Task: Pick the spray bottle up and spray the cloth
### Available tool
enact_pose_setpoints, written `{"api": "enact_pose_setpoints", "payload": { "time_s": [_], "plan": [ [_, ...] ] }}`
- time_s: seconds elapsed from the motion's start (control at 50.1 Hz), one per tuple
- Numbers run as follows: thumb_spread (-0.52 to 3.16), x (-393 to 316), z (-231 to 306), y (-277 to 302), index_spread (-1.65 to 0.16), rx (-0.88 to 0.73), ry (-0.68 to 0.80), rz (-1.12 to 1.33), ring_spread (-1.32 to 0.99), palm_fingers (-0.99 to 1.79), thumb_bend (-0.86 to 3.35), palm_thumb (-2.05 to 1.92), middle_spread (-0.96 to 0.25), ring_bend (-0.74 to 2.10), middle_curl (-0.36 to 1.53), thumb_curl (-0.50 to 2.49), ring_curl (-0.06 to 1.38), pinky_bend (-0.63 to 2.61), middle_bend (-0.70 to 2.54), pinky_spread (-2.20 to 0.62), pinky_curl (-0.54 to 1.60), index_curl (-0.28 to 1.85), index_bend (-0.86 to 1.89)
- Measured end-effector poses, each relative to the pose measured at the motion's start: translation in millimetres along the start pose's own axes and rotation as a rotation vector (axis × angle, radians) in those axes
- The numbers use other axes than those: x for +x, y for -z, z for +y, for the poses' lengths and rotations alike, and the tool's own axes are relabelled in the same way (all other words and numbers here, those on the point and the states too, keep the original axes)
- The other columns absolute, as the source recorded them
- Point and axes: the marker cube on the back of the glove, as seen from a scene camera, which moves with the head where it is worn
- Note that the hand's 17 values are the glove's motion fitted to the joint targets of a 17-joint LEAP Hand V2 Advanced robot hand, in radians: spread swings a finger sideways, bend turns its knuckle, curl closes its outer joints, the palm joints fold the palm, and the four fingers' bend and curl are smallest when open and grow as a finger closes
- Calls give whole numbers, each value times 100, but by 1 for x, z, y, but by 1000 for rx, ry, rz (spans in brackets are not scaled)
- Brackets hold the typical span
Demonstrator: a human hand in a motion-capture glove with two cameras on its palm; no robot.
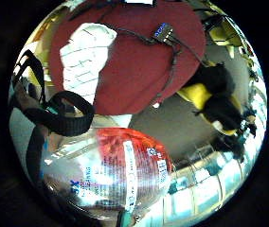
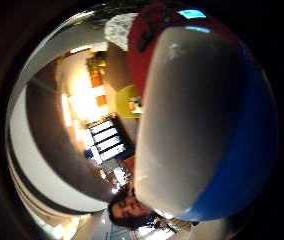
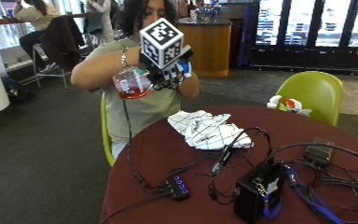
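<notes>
Fingers (image 3: 178, 70) of the gloved right hand (image 3: 165, 70) curl round the spray bottle (image 3: 131, 83), lifted high above the crumpled cloth (image 3: 208, 130) on the tabletop (image 3: 154, 158).

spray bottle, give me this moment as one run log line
gloved right hand: grips clear spray bottle of red liquid, raised above table | white checked cloth: crumpled on round dark red table | stage: bottle lifted

Round dark-red table (image 3: 167, 154) — crumpled checked cloth (image 3: 209, 129), black box (image 3: 258, 191), cables (image 3: 328, 179).
</notes>
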Motion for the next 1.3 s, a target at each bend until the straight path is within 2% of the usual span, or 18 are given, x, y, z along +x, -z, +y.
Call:
{"api": "enact_pose_setpoints", "payload": {
  "time_s": [0.14,0.359,0.579,0.699,0.879,1.078,1.218,1.298],
  "plan": [
    [32,-22,-40,-24,-25,-120,-82,201,-15,131,-3,104,-14,57,53,69,48,42,58,-24,42,53,27],
    [33,-32,-95,-80,-24,-267,-174,367,-14,130,-3,103,-13,56,53,71,48,42,58,-23,42,55,25],
    [33,-13,-132,-118,-24,-371,-283,418,-14,130,-3,103,-13,56,53,73,48,43,58,-22,42,57,23],
    [34,-20,-130,-114,-24,-373,-263,369,-15,129,-3,103,-13,55,53,73,49,43,57,-22,42,58,22],
    [36,-69,-111,-76,-24,-216,-48,194,-15,128,-3,104,-13,55,53,74,49,43,56,-22,42,59,21],
    [36,-147,-102,-45,-25,29,349,-273,-15,129,-3,104,-13,54,53,74,49,43,56,-22,42,59,19],
    [37,-201,-103,-65,-25,69,621,-608,-15,129,-3,104,-13,54,53,74,49,43,56,-21,42,60,19],
    [37,-202,-109,-78,-24,11,798,-711,-14,128,-3,105,-12,54,54,74,49,43,56,-20,42,60,19]
  ]
}}
